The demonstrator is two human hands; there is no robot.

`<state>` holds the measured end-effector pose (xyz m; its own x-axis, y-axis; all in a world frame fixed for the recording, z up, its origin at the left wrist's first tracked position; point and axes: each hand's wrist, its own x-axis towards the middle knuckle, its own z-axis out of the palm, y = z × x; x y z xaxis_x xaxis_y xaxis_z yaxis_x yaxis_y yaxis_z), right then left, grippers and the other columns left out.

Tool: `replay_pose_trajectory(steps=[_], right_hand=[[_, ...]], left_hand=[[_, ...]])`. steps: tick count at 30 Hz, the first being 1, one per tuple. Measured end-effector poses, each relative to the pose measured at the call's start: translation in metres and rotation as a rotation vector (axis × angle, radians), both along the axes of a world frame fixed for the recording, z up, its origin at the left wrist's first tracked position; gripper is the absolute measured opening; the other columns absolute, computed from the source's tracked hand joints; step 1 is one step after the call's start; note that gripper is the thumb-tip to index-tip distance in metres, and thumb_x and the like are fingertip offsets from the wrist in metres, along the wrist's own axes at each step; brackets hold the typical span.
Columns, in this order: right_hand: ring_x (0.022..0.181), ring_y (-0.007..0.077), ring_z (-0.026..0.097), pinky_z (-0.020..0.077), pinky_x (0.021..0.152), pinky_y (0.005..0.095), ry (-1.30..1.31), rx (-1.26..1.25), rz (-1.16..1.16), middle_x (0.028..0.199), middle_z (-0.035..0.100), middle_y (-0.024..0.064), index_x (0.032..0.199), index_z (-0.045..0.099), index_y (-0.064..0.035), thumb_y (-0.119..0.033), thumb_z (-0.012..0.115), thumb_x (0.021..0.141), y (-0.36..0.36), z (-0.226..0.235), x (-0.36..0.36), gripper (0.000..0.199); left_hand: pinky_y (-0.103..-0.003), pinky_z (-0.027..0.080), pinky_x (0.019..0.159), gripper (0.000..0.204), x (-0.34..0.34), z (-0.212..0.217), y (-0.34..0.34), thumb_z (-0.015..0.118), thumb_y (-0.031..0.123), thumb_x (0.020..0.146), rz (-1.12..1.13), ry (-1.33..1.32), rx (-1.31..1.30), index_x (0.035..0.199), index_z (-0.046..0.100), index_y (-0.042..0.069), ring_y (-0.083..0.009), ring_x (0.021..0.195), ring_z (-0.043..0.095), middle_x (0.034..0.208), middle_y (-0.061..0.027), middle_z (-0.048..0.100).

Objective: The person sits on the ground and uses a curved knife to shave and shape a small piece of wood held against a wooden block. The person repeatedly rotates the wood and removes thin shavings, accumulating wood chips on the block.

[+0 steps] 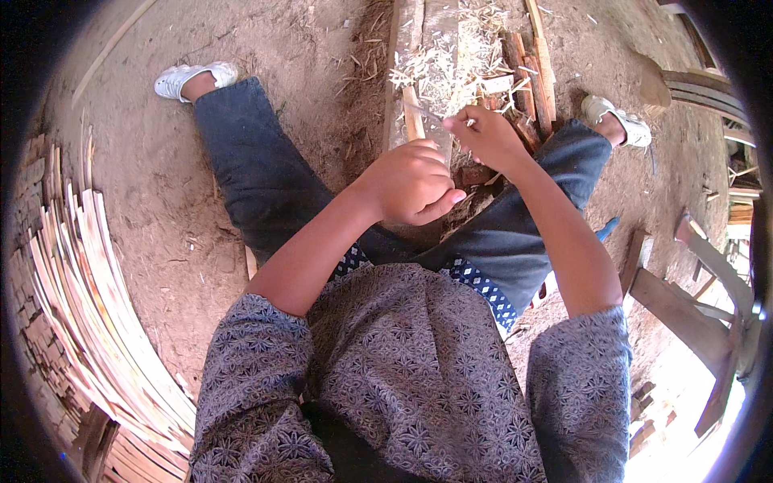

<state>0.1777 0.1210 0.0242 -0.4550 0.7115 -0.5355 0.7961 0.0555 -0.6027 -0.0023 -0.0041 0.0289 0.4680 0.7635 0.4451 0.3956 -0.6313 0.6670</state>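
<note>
Between my legs, my left hand [412, 182] is closed in a fist around the near end of a narrow wooden strip [413, 117]. The strip points away from me, over a long wooden plank [439, 48]. To its right and a little farther off, my right hand [485, 138] grips a thin-bladed knife [427, 113]. The blade reaches left across the strip and seems to touch it. My fingers hide the knife's handle. Curled pale wood shavings [435, 68] cover much of the plank just beyond both hands.
Split wood pieces [522, 80] lie right of the plank. A long stack of pale wooden strips [88, 266] rests on the dirt floor at far left. Wooden frame-like furniture [696, 314] stands at right. My legs spread either side, with white shoes [189, 79] on my feet.
</note>
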Motion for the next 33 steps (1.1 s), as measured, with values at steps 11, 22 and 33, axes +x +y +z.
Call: replay_pose_trajectory(steps=[11,22,33], right_hand=[[0.08,0.0375,0.072,0.0548,0.075,0.0482,-0.003,0.18,0.086,0.082,0.072,0.0168,0.105,0.073,-0.0125,-0.054,0.066,0.096,-0.003,-0.003,-0.018,0.043],[0.068,0.026,0.069,0.053,0.067,0.0427,-0.001,0.11,-0.014,0.07,0.068,0.0128,0.102,0.075,-0.0094,-0.055,0.069,0.094,0.003,-0.01,0.0,0.047],[0.066,0.0325,0.066,0.0511,0.064,0.0449,-0.077,0.259,0.2,0.07,0.066,0.0146,0.1,0.074,-0.0108,-0.048,0.072,0.094,-0.025,0.019,0.011,0.038]], left_hand=[[-0.042,0.048,0.074,0.028,0.013,-0.008,0.0,0.068,0.014,0.087,0.039,-0.025,0.064,0.062,0.059,0.006,-0.0313,0.067,0.057,0.063,-0.0089,0.056],[-0.041,0.046,0.073,0.032,0.006,-0.015,-0.01,0.068,0.016,0.087,-0.012,0.001,0.038,0.059,0.055,0.008,-0.0295,0.065,0.054,0.062,-0.007,0.054],[-0.041,0.045,0.07,0.034,0.009,-0.031,-0.022,0.069,0.018,0.087,-0.049,0.061,0.058,0.057,0.055,0.01,-0.0289,0.063,0.054,0.061,-0.0058,0.053]])
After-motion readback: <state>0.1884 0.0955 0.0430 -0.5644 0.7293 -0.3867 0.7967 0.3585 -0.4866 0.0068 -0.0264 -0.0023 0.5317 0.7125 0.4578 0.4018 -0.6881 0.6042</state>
